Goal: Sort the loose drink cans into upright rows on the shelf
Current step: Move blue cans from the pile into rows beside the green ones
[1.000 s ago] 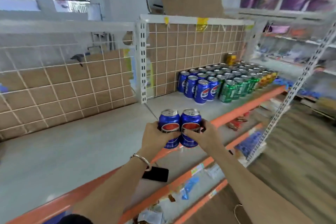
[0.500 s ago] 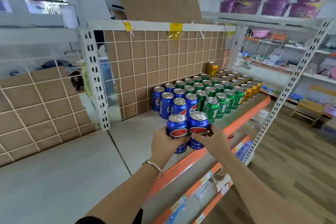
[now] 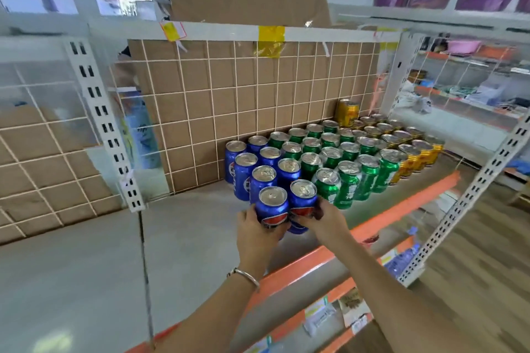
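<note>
Blue drink cans, two, upright and touching side by side: left can (image 3: pixel 272 206) wrapped by the left grip (image 3: pixel 252 235), right can (image 3: pixel 303 198) by the right grip (image 3: pixel 327 221), low at the shelf (image 3: pixel 186 238) near its orange edge (image 3: pixel 372 223); whether seated, cannot tell. Just beyond the grips, two blue rows (image 3: pixel 258 169) end; green rows (image 3: pixel 344 180) stand just right of the right grip. Advised: keep bases flat, push both together until each meets its row, then open each grip outward, clear of the green rows.
</note>
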`<state>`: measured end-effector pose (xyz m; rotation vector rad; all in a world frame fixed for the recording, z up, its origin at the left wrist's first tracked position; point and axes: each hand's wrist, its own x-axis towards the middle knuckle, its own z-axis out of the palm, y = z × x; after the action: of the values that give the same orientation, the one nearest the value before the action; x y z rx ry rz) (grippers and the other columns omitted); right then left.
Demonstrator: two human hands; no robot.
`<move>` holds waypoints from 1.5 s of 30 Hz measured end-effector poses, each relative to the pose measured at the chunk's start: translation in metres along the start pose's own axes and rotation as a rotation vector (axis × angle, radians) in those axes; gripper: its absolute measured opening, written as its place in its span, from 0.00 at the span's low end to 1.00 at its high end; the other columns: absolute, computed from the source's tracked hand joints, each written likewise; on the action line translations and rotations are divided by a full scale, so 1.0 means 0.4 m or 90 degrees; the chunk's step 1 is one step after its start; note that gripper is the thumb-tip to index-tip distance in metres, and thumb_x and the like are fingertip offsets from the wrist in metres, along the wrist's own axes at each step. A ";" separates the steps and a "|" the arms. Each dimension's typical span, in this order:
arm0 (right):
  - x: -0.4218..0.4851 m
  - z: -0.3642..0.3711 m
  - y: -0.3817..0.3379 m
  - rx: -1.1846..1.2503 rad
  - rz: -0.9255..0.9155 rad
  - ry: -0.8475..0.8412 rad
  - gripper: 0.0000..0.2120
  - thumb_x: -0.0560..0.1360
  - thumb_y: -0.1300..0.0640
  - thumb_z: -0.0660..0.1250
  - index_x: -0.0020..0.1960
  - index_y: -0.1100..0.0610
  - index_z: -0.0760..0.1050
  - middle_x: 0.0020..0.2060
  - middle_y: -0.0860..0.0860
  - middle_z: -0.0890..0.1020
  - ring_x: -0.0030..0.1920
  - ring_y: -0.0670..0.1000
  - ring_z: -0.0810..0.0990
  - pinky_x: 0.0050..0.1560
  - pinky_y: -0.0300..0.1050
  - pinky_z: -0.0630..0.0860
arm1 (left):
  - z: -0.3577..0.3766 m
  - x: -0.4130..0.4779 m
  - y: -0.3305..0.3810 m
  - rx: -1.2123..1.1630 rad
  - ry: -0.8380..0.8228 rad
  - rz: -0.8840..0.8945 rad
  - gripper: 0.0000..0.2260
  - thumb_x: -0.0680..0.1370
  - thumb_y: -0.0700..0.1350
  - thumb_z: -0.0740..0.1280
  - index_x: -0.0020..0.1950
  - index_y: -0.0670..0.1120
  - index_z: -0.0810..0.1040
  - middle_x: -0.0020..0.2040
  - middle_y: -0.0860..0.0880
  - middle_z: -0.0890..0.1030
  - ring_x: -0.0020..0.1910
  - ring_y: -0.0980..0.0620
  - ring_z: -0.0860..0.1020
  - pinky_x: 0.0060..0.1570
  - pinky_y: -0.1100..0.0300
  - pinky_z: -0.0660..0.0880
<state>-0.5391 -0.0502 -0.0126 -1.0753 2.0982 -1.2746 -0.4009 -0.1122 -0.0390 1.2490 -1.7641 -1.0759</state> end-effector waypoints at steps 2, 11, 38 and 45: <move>0.016 -0.008 0.010 -0.039 -0.039 -0.007 0.26 0.66 0.53 0.77 0.62 0.52 0.75 0.55 0.50 0.82 0.56 0.51 0.79 0.57 0.45 0.73 | 0.023 -0.006 0.001 0.004 0.023 0.001 0.30 0.66 0.46 0.77 0.64 0.43 0.71 0.57 0.45 0.73 0.57 0.46 0.74 0.51 0.64 0.66; 0.051 -0.018 0.054 -0.201 -0.137 0.007 0.26 0.72 0.57 0.71 0.68 0.57 0.70 0.59 0.58 0.76 0.58 0.59 0.75 0.59 0.49 0.71 | 0.059 -0.035 -0.022 -0.103 0.020 0.001 0.26 0.71 0.35 0.71 0.65 0.49 0.68 0.63 0.51 0.75 0.63 0.53 0.74 0.58 0.66 0.71; -0.015 0.016 0.194 -0.204 -0.235 -0.018 0.32 0.74 0.65 0.65 0.74 0.67 0.57 0.72 0.63 0.64 0.73 0.63 0.62 0.70 0.53 0.61 | 0.092 -0.047 -0.029 0.034 0.059 -0.022 0.37 0.71 0.42 0.72 0.75 0.50 0.57 0.66 0.48 0.76 0.64 0.47 0.74 0.63 0.53 0.71; -0.020 0.022 0.189 -0.224 -0.237 -0.007 0.30 0.72 0.62 0.62 0.72 0.70 0.60 0.69 0.67 0.66 0.70 0.67 0.66 0.67 0.59 0.65 | 0.093 -0.042 -0.041 0.036 0.073 -0.016 0.36 0.71 0.42 0.72 0.75 0.51 0.58 0.65 0.49 0.76 0.63 0.49 0.75 0.63 0.56 0.71</move>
<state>-0.5571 -0.0283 -0.0836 -1.6838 2.2372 -1.0684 -0.4231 -0.0908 -0.0700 1.3439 -1.7073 -0.9546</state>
